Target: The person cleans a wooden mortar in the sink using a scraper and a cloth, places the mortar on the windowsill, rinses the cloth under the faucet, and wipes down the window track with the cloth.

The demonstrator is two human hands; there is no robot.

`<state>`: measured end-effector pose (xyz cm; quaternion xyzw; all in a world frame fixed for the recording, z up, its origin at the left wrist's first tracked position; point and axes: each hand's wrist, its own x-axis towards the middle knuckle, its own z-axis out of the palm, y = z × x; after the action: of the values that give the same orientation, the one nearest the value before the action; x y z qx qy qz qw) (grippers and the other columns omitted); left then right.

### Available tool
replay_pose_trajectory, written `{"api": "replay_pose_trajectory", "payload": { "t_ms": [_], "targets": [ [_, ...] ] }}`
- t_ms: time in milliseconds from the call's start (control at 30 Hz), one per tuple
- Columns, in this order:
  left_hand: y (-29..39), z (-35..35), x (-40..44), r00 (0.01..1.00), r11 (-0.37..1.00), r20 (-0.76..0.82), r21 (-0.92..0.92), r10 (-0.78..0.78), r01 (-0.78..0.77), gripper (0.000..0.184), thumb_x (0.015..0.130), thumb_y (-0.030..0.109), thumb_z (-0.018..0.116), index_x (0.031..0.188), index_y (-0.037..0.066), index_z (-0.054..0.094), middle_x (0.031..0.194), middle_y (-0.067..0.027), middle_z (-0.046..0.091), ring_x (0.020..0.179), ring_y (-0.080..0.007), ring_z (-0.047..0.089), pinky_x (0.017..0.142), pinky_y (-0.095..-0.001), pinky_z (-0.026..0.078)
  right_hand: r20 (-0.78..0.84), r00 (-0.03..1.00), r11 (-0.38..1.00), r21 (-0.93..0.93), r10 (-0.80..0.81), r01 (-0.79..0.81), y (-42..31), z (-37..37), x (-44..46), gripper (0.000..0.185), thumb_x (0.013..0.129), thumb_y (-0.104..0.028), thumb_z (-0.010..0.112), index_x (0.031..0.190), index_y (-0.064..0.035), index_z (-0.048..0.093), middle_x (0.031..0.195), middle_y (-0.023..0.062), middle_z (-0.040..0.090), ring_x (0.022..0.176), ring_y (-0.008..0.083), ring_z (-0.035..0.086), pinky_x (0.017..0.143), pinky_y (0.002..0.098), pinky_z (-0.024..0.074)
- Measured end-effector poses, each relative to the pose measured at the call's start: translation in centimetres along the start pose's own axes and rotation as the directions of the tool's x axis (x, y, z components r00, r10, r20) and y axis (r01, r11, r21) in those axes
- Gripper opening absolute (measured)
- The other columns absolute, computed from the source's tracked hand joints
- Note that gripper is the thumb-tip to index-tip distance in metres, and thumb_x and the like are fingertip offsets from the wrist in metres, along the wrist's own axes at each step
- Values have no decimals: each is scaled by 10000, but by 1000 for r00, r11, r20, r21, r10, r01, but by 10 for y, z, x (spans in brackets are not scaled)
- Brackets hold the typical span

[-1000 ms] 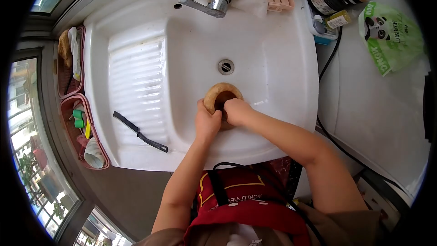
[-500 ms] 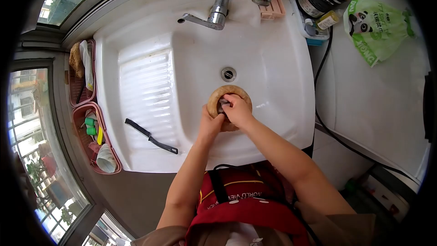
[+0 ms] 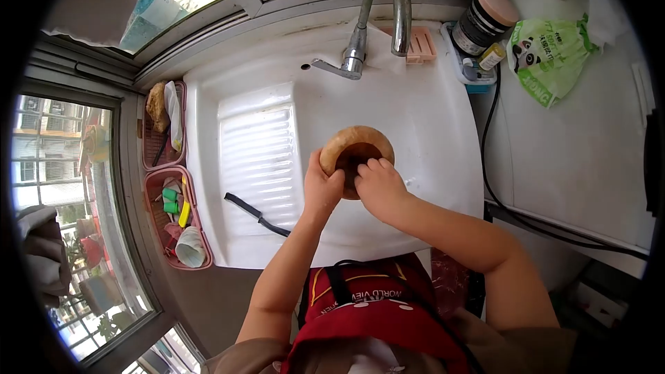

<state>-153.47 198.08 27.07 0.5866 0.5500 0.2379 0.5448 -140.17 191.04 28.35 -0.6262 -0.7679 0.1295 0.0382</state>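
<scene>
With our left hand point(image 3: 323, 185) we gripped the left side of the bowl point(image 3: 356, 138), thumb over the lip and fingers outside, probably to steady it over the sink point(image 3: 433, 135). Our right hand point(image 3: 379, 185) had its fingers bent close together inside the bowl, whether holding anything we could not tell; the black tool point(image 3: 259, 219) lay on the ribbed ledge point(image 3: 256, 145), perhaps to stay within reach.

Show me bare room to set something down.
Free: the ribbed drainboard beyond the black tool, and the white surface nearer than the green bag. Crowded: the pink baskets at left, and the basin around the brown bowl, where the left hand and right hand work.
</scene>
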Motion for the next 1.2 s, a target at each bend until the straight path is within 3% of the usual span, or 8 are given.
{"api": "replay_pose_trajectory", "payload": {
  "t_ms": [133, 267, 500, 767, 867, 967, 1067, 1200],
  "targets": [
    [37, -9, 1, 988, 981, -97, 166, 121, -104, 456, 757, 21, 531, 1202, 95, 471, 1095, -138, 588, 1009, -316, 577, 850, -371, 462, -383, 871, 832, 552, 308, -51, 27, -35, -18, 95, 704, 46, 484, 703, -42, 519, 788, 85, 534, 773, 268, 483, 679, 356, 429],
    [40, -16, 4, 932, 905, -134, 317, 338, -282, 453, 759, -3, 526, 1194, 114, 478, 1114, -119, 587, 992, -331, 581, 830, -375, 478, 129, 759, 203, 923, 638, -328, 68, -10, -26, 104, 810, -33, 505, 907, -18, 536, 796, 59, 555, 683, 167, 530, 621, 299, 443],
    [45, -15, -8, 671, 534, 27, 583, 741, -613, 501, 624, -48, 615, 1098, 108, 570, 1126, -110, 569, 945, -310, 587, 755, -364, 505, 327, 852, 138, 901, 408, -412, 46, -16, 8, 323, 804, -146, 654, 1096, -45, 560, 865, 43, 605, 762, 146, 573, 681, 282, 481],
    [47, -24, -35, 393, 226, 158, 606, 906, -763, 564, 547, 3, 674, 1091, 117, 581, 1134, -120, 559, 1054, -348, 546, 870, -430, 491, -177, 913, 338, 940, 368, 46, 47, -9, 13, 328, 817, -88, 633, 1133, -32, 562, 1085, 50, 604, 1024, 150, 556, 873, 278, 446],
    [37, -13, -44, 558, 484, -62, 584, 827, -652, 561, 598, -23, 667, 1137, 90, 555, 1117, -118, 564, 1039, -322, 558, 873, -400, 490, -216, 923, 453, 890, 317, 52, 47, -18, 13, 312, 826, -96, 620, 1121, -11, 564, 974, 39, 620, 897, 130, 579, 792, 262, 464],
    [17, -6, -38, 888, 983, -433, -22, 156, -183, 462, 734, 34, 565, 1189, 75, 502, 1084, -126, 558, 960, -308, 588, 781, -356, 525, 204, 936, 216, 938, 288, -271, 51, -17, 13, 388, 798, -58, 637, 1164, 27, 543, 835, 25, 594, 626, 86, 526, 590, 241, 440],
    [4, -19, -38, 888, 632, -109, -741, -448, 228, 433, 747, 53, 554, 1172, 48, 475, 1029, -125, 548, 898, -266, 610, 700, -378, 567, 464, 870, -240, 875, 166, -420, 67, -13, 7, 418, 783, -35, 639, 1173, 65, 525, 849, 41, 601, 649, 102, 548, 604, 245, 456],
    [-28, -43, -44, 877, 476, 54, -823, -477, 310, 387, 779, 42, 499, 1156, 6, 416, 1035, -149, 546, 932, -267, 603, 766, -425, 562, 624, 770, -633, 651, 132, -419, 84, -10, -10, 300, 786, -21, 623, 1073, 48, 566, 946, 108, 628, 722, 170, 593, 666, 277, 500]
  ]
}}
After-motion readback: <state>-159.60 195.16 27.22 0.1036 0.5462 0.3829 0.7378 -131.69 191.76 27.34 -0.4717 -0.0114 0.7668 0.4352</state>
